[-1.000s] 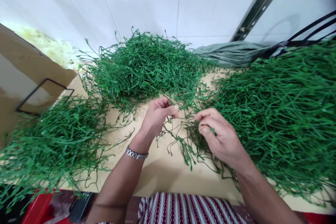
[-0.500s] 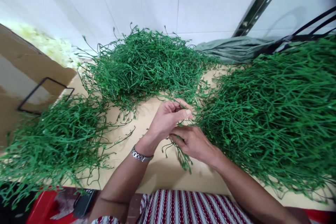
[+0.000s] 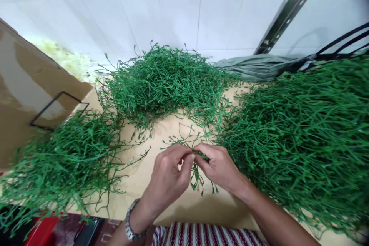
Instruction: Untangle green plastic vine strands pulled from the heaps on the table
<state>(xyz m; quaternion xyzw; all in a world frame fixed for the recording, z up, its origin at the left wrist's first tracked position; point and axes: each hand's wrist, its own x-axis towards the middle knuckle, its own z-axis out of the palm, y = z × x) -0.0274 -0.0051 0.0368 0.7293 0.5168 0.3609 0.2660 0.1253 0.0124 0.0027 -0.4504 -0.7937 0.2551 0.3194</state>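
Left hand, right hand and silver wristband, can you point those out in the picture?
Left hand point(image 3: 169, 172), head view: back of the hand.
Right hand point(image 3: 221, 166), head view: back of the hand.
Silver wristband point(image 3: 128, 221), head view: outer links.

A white tiled wall point(image 3: 178, 15) spans the top of the frame. At upper right, a perforated metal strip point(image 3: 285, 18) slants above crumpled grey-green cloth point(image 3: 253, 65); dark curved bars point(image 3: 343, 39) enter from the right edge. Cardboard point(image 3: 17, 123) stands at left, a pale-yellow heap point(image 3: 69, 60) behind it. A red object point(image 3: 43, 231) sits lower left.
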